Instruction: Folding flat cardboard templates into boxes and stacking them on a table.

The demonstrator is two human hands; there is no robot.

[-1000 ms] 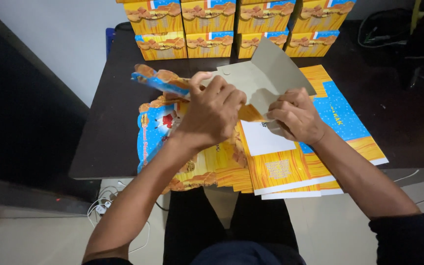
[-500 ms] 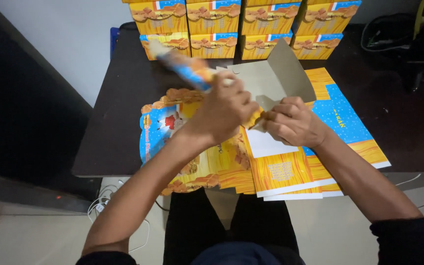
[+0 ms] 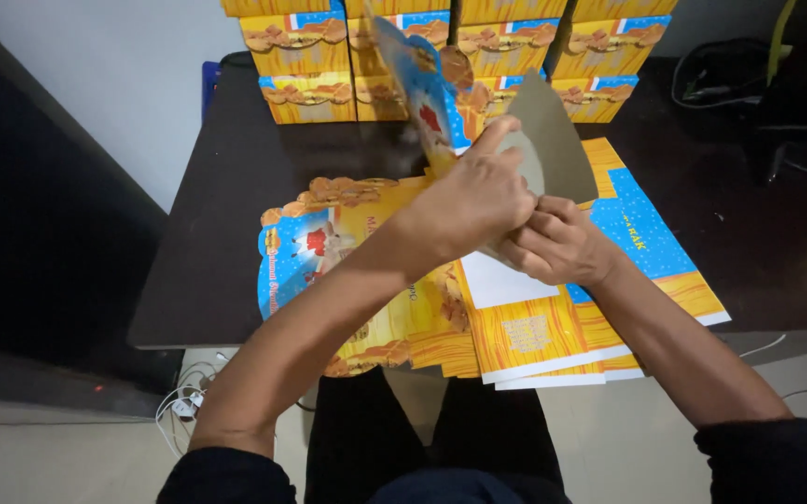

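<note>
My left hand [image 3: 476,196] and my right hand [image 3: 557,245] meet over the middle of the dark table [image 3: 226,252], both gripping a half-folded cardboard box blank [image 3: 553,140]. Its grey inner side faces me and a printed blue and yellow flap [image 3: 417,79] stands up from it. Under my hands lies a stack of flat yellow and blue box blanks [image 3: 534,327], which reaches over the table's near edge. My left thumb presses against the grey panel.
Assembled yellow boxes [image 3: 306,70] are stacked in rows along the table's far edge. A dark chair or bag with cables [image 3: 749,84] stands at the far right. White cables [image 3: 184,401] lie on the floor at the left, below the table.
The printed flap has swung up from lying low at the left to standing upright. My left hand rose with it and closed in on my right hand.
</note>
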